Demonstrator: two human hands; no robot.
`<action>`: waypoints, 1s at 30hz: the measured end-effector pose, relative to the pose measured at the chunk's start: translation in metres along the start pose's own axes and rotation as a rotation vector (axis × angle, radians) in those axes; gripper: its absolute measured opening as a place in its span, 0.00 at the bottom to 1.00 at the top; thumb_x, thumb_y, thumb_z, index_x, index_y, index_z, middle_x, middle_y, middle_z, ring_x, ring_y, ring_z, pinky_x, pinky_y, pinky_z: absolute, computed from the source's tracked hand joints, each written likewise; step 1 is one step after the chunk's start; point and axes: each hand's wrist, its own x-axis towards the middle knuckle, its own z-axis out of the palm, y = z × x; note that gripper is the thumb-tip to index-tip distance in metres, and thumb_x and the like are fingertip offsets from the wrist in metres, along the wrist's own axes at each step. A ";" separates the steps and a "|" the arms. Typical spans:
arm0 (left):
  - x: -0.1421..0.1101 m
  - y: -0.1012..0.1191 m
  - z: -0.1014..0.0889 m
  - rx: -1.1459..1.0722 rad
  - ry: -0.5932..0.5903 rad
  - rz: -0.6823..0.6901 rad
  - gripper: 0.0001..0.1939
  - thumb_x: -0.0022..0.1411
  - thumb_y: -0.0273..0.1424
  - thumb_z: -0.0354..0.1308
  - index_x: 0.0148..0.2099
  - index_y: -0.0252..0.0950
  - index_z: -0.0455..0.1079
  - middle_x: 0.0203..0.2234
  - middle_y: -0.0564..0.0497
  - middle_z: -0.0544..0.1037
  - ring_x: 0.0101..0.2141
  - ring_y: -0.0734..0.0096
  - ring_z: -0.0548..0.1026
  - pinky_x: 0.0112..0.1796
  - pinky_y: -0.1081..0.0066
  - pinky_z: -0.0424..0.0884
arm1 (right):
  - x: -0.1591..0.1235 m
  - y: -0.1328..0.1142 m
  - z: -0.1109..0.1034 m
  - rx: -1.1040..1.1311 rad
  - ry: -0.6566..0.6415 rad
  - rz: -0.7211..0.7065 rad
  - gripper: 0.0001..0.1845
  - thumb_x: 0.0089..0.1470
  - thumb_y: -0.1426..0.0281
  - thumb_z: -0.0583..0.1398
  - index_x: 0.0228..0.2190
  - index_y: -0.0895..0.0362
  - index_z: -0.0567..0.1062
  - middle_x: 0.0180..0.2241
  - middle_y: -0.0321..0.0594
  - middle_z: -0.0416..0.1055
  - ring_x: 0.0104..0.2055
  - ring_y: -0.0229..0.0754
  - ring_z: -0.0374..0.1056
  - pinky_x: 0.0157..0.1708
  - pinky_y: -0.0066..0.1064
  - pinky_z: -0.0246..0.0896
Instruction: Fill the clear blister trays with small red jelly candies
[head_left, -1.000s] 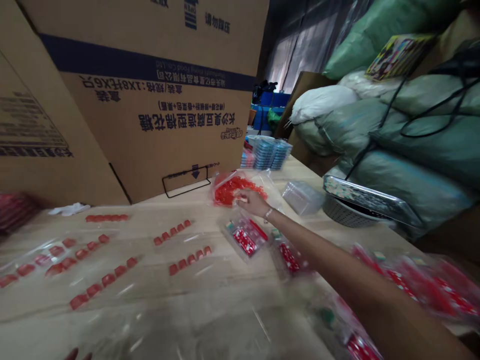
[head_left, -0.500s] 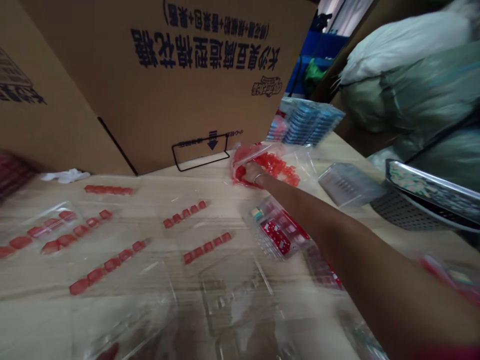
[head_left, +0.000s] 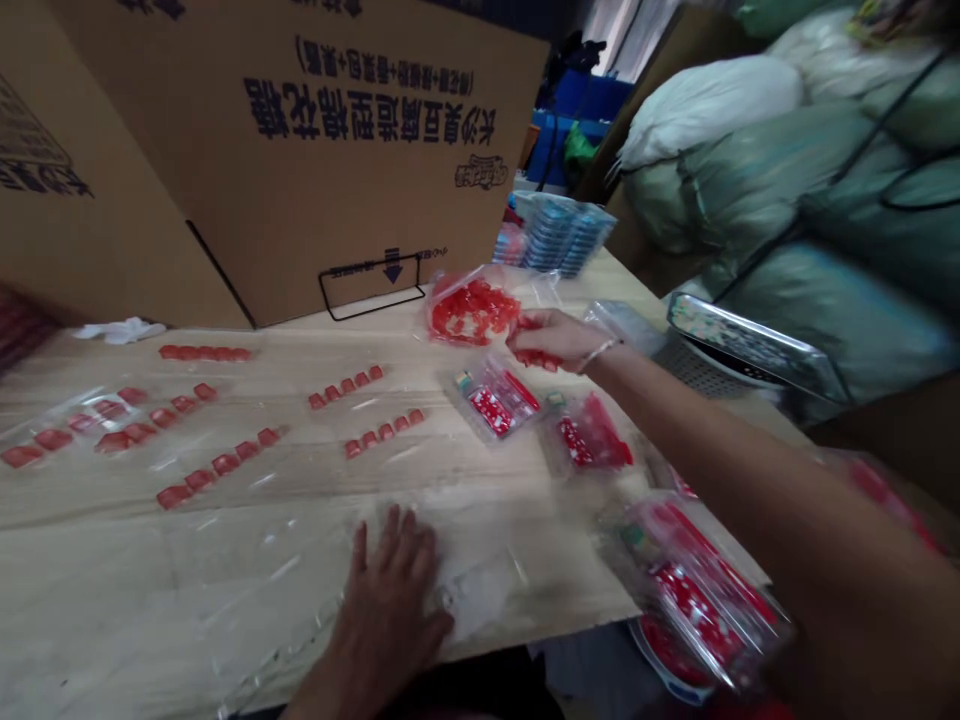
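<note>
The right hand [head_left: 556,338], fingers closed on red pieces [head_left: 538,360], is just beside the bag [head_left: 474,306], toward the far-right corner of the tabletop [head_left: 405,345]. The left hand [head_left: 394,590] is palm down, fingers spread, at the near edge.

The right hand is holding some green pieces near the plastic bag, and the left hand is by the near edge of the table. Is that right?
Not quite: in the head view, the pieces in the right hand are red, not green. The plastic bag is near that hand, and the left hand is by the near edge of the table.
</note>
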 end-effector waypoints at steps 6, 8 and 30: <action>-0.002 -0.022 -0.017 0.010 -0.136 -0.010 0.32 0.53 0.43 0.58 0.58 0.37 0.65 0.59 0.39 0.65 0.61 0.42 0.55 0.57 0.40 0.48 | -0.116 0.049 0.061 -0.545 -0.073 -0.121 0.08 0.42 0.81 0.61 0.25 0.58 0.70 0.27 0.35 0.71 0.27 0.36 0.67 0.28 0.25 0.62; -0.003 -0.025 -0.020 0.018 -0.159 -0.002 0.32 0.53 0.41 0.58 0.59 0.37 0.64 0.60 0.39 0.63 0.62 0.43 0.54 0.57 0.40 0.50 | -0.133 0.066 0.081 -0.628 -0.037 -0.152 0.09 0.42 0.83 0.60 0.27 0.59 0.72 0.37 0.43 0.71 0.37 0.41 0.69 0.36 0.30 0.64; 0.076 0.110 0.005 -0.103 -0.033 0.192 0.11 0.60 0.18 0.49 0.38 0.27 0.73 0.35 0.37 0.78 0.39 0.56 0.75 0.41 0.59 0.71 | -0.219 0.139 0.105 -0.319 0.318 -0.192 0.14 0.49 0.83 0.56 0.37 0.56 0.72 0.35 0.41 0.69 0.37 0.43 0.67 0.38 0.33 0.63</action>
